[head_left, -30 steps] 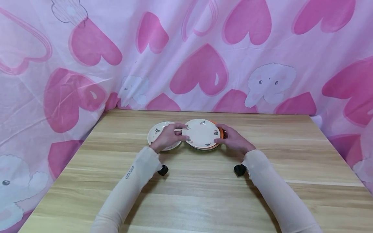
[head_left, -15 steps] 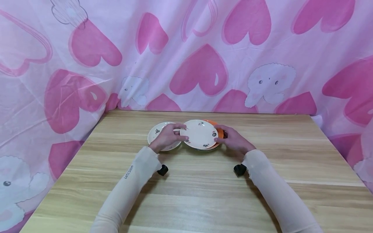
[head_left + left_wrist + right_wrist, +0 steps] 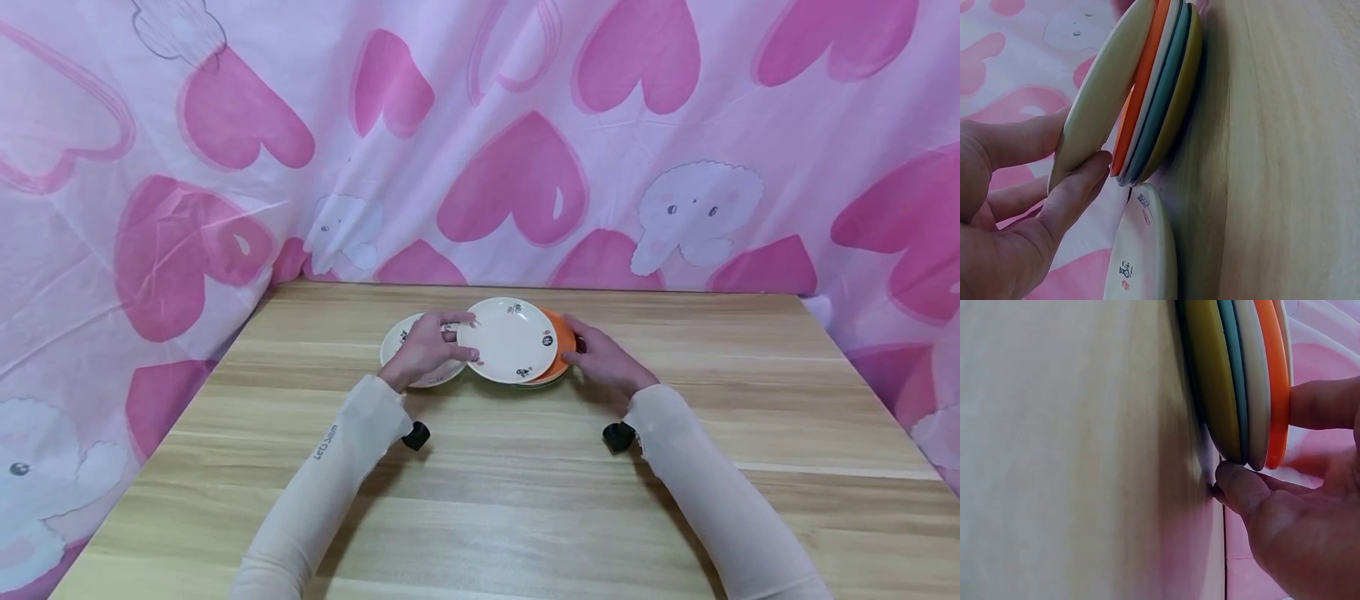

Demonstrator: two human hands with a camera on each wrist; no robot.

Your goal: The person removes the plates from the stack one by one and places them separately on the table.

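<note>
My left hand (image 3: 423, 350) pinches the left rim of a white plate (image 3: 506, 342) with small dark motifs. In the left wrist view that plate is raised and tilted from the stack, its underside showing. Below it lie an orange plate (image 3: 1141, 94), a pale plate, a teal plate (image 3: 1232, 369) and a yellow plate (image 3: 1210, 369). My right hand (image 3: 603, 358) holds the stack's right edge, the thumb at the lower plates' rims and a finger against the orange plate. Another white plate (image 3: 395, 342) lies left of the stack, partly hidden behind my left hand.
The wooden table (image 3: 495, 500) extends in front of the plates and to both sides. A pink curtain (image 3: 510, 175) with hearts hangs behind and at the sides. Black pieces, one (image 3: 416, 435) by the left cuff and one (image 3: 618, 437) by the right, sit at the wrists.
The top white plate has shifted left and up in my left hand, uncovering more of the orange plate. My right fingers have come off the white plate's rim and remain at the stack.
</note>
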